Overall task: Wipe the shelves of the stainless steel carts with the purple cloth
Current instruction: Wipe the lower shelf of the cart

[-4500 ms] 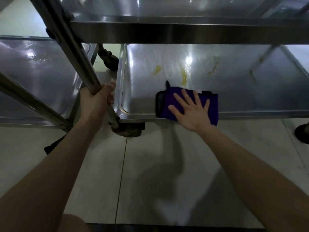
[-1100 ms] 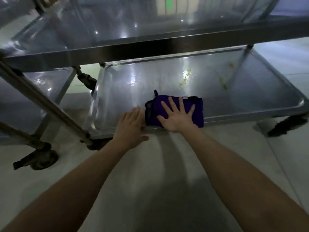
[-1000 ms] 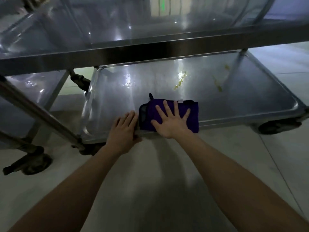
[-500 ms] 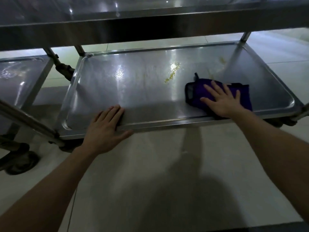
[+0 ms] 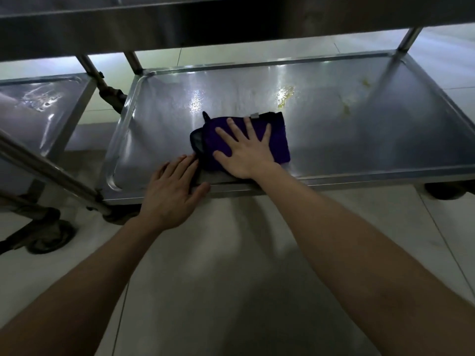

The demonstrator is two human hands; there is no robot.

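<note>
Under the right hand (image 5: 246, 150), fingers spread flat and pressing down, the purple cloth (image 5: 279, 140) lies folded on the lower shelf (image 5: 359, 140), near its front rim. Half a second ago cloth and hand were toward the shelf's right end, well apart from the left hand (image 5: 172, 194); now the cloth's dark edge touches the left fingertips. Left hand still flat on the front rim, fingers together, thumb at the rim's edge. Shelf tray also holds yellow smears (image 5: 284, 95) beyond the right fingertips, clear of the cloth. Left of the left hand: second cart shelf (image 5: 38, 111), wet glare, caster (image 5: 48, 235) below.
</note>
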